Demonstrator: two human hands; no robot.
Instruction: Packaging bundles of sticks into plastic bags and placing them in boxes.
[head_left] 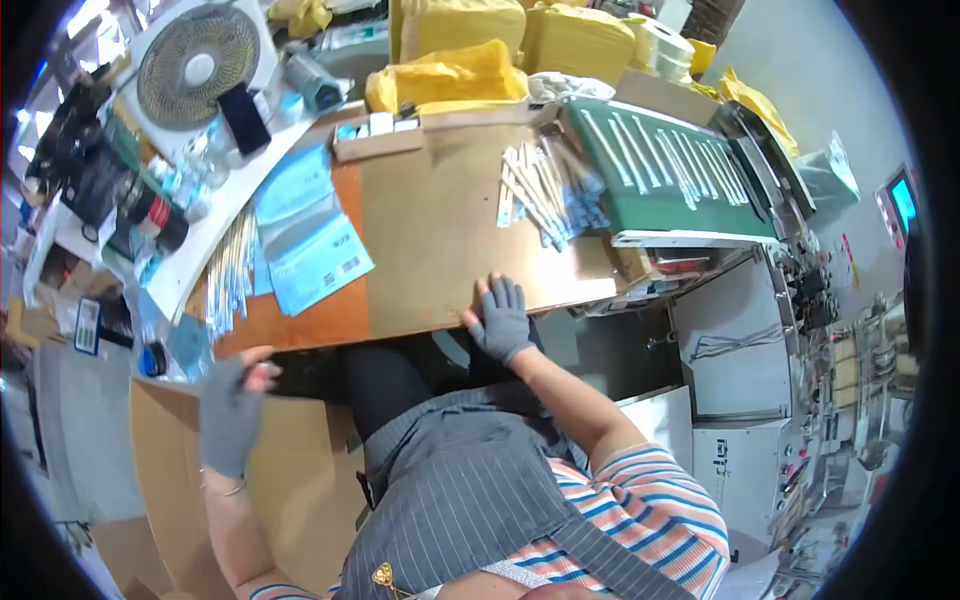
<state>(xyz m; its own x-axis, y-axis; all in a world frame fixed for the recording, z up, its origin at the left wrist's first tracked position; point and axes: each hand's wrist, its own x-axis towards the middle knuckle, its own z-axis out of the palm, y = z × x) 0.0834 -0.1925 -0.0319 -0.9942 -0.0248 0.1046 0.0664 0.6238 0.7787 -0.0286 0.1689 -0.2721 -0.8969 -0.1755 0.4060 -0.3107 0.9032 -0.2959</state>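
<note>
Box [300, 450], below the counter [440, 230] at its near left. My left hand [232, 415] appears over it, blurred, grip untellable; my right hand [503, 325], open on the counter's near edge, should brace lightly.

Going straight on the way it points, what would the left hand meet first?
Probably the brown table, at its near edge; the left hand is blurred and its height unclear, so it might pass over that edge.

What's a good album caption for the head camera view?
Gloved right hand on a brown table, left hand near a cardboard box, slim packets heaped beside a green belt.
</note>
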